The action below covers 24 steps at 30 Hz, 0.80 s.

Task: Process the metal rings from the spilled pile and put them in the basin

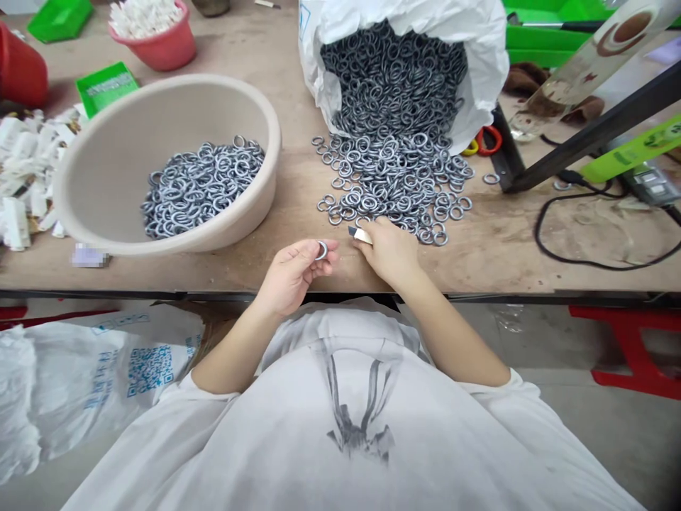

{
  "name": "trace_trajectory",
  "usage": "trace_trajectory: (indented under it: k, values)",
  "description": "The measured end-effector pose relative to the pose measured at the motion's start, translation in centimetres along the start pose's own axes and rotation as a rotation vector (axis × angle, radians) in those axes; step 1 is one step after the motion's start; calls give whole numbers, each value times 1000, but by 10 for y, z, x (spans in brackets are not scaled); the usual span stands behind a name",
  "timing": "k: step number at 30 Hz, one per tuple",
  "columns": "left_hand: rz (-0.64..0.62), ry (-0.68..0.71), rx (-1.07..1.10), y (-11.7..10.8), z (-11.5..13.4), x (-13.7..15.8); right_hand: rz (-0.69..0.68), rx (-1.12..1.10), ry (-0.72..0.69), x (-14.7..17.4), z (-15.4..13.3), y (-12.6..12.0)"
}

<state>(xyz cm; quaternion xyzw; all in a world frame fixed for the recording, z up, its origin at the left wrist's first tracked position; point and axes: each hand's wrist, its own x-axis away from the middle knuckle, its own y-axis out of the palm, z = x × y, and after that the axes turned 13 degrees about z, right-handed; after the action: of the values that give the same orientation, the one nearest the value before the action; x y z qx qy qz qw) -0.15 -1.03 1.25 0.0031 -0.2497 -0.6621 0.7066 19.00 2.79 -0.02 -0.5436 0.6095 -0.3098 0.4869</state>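
Observation:
Between the thumb and fingers of my left hand [294, 273] a grey ring [322, 250] is pinched, a little above the table edge. My right hand [392, 252] is closed around a small utility knife [360, 235] with a pale handle and a dark blade tip pointing left. Just beyond that hand lies a heap of loose grey rings [394, 170], spilling from a white sack [484, 64] lying on its side. To the left, a large beige basin [223, 234] holds a pile of the same rings [202, 188].
White plastic parts [24, 163] lie at far left, near a green tray [106, 89] and a pink bucket [164, 46]. On the right are a dark metal frame [585, 128], a black cable [579, 262], red-handled scissors [490, 140] and a clear bottle [574, 74].

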Motion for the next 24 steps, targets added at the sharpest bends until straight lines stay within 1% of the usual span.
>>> trace_trajectory:
  k: [3, 5, 6, 7, 9, 10, 12, 13, 15, 17, 18, 21, 24]
  values:
    - [37, -23, 37, -6, 5, -5, -48, 58, 9, -2, -3, 3]
    - [27, -63, 57, -6, 6, -7, -20, -1, 22, -3, 1, 3]
    - [10, -91, 70, -5, 7, -8, 14, -76, 33, -3, 4, 1]
    - [-9, -122, 86, -3, 6, -10, 49, -193, 46, -2, 6, -1]
    - [-42, -185, 117, 3, 3, -11, 67, -535, 84, 1, 8, -6]
    - [-53, -210, 126, 7, 1, -12, 39, -730, 110, 3, 7, -9]
    - [-102, -255, 110, 17, -4, -12, -73, -1079, 182, 9, 2, -13]
    - [-147, -280, 87, 23, -7, -11, -136, -1206, 227, 12, -2, -14]
    - [-257, -333, 52, 33, -10, -8, -209, -1354, 331, 17, -8, -12]
    - [-325, -368, 68, 40, -12, -4, -216, -1424, 408, 21, -12, -9]
    - [-327, -370, 92, 42, -13, -2, -203, -1443, 423, 22, -13, -7]
    - [-238, -304, 133, 46, -14, 2, -122, -1466, 384, 25, -11, -5]
    - [-134, -206, 114, 49, -16, 5, -17, -1396, 319, 28, -10, -6]
